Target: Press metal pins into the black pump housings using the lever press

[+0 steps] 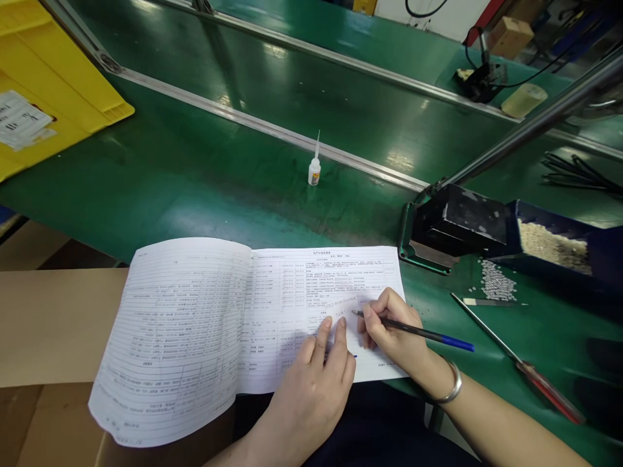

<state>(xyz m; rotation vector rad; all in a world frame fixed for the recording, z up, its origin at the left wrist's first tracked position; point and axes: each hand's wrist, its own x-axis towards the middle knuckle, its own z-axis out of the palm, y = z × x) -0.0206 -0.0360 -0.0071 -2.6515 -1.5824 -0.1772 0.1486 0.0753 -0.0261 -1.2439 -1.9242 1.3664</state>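
Note:
An open booklet (277, 292) of printed tables lies at the front edge of the green bench, its left page bulging upward. My right hand (396, 331) pinches a black pen (431, 335) with a blue end. The pen's tip is at some handwriting on the right page. My left hand (316, 379) rests on the same page just left of the tip, fingers stretched out. A short blue mark or object, partly covered, shows beside its fingers.
A small white bottle (314, 172) with a thin nozzle stands behind the booklet. On the right are a red-handled screwdriver (549, 390), tweezers (489, 301), small clear beads (497, 280), a dark blue bin (545, 214) and a black block (460, 217). A yellow crate (63, 71) sits at left.

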